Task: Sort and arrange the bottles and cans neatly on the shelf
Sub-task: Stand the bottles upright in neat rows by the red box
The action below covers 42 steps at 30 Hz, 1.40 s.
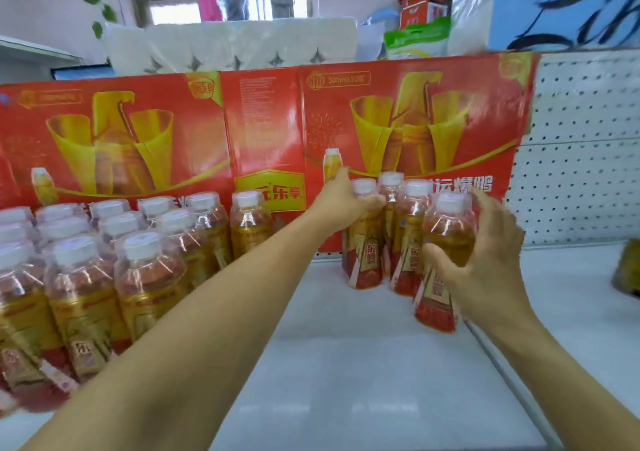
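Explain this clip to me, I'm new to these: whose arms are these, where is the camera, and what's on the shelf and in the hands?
There is no robot here. A person wears a wide-angle camera on the head, looking forward and down, so the two bare arms are their own.

The white shelf holds a packed block of bottles on the left: white caps, golden drink, red labels. Four more stand to the right. Red cartons stand upright behind them.

The left hand grips the top of the back-left bottle of those four. The right hand curls its fingers round the front bottle, whose base sits on or just above the shelf.
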{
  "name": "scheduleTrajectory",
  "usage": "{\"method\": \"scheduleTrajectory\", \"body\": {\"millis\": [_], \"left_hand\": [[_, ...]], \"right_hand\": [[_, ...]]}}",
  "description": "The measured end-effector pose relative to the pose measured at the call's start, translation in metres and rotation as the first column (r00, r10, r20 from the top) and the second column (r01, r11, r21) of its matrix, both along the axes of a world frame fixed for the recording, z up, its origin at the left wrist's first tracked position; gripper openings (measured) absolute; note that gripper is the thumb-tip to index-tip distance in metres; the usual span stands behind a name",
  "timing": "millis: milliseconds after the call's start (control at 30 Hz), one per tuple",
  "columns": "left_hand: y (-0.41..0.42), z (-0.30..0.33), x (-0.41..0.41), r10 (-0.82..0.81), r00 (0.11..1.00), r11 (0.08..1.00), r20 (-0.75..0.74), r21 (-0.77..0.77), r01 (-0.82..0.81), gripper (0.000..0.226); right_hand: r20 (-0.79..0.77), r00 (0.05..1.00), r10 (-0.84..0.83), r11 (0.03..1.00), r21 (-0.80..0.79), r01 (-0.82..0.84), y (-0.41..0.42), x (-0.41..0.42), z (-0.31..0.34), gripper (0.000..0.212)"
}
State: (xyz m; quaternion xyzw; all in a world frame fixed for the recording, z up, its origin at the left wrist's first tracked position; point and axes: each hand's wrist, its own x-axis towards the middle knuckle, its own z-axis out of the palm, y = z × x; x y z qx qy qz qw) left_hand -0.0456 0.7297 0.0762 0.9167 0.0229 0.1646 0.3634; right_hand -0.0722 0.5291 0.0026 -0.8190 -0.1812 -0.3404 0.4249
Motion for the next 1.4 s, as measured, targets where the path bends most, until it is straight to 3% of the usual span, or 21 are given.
{"method": "scheduleTrajectory", "body": {"millis": [67, 133, 467, 667, 833, 933, 1100, 1400], "left_hand": [[-0.003, -0.002, 0.01, -0.001, 1.0, 0.999, 0.003, 0.048, 0.001, 0.093], [-0.004, -0.001, 0.014, -0.002, 1.0, 0.993, 0.01, 0.122, 0.001, 0.086], [0.031, 0.023, -0.038, -0.077, 0.982, 0.908, -0.174, 0.394, 0.141, 0.083], [0.067, 0.044, -0.086, -0.013, 0.965, 0.785, -0.261, 0.595, 0.171, 0.08], [0.095, 0.049, -0.112, 0.08, 0.967, 0.694, -0.241, 0.71, 0.119, 0.079], [0.11, 0.047, -0.119, 0.134, 0.965, 0.667, -0.225, 0.74, 0.08, 0.08], [0.121, 0.048, -0.13, 0.134, 0.971, 0.729, -0.199, 0.683, 0.04, 0.075], [0.125, 0.039, -0.131, 0.089, 0.988, 0.715, -0.126, 0.699, 0.025, 0.068]], "right_hand": [[-0.2, 0.968, 0.152, 0.987, 0.09, -0.136, -0.009, 0.001, -0.002, 0.084], [-0.291, 0.931, 0.218, 0.975, 0.104, -0.196, -0.016, 0.001, -0.003, 0.079], [-0.308, 0.927, 0.215, 0.976, 0.032, -0.216, -0.013, -0.002, 0.005, 0.069], [-0.328, 0.89, 0.316, 0.946, 0.035, -0.323, 0.021, -0.021, 0.006, 0.069], [-0.338, 0.858, 0.387, 0.917, 0.042, -0.397, 0.047, -0.034, 0.007, 0.068], [-0.341, 0.838, 0.425, 0.899, 0.055, -0.434, 0.06, -0.039, 0.007, 0.066], [-0.345, 0.833, 0.432, 0.893, 0.032, -0.45, 0.075, -0.046, 0.008, 0.066], [-0.352, 0.824, 0.444, 0.883, 0.013, -0.47, 0.093, -0.058, 0.007, 0.064]]}}
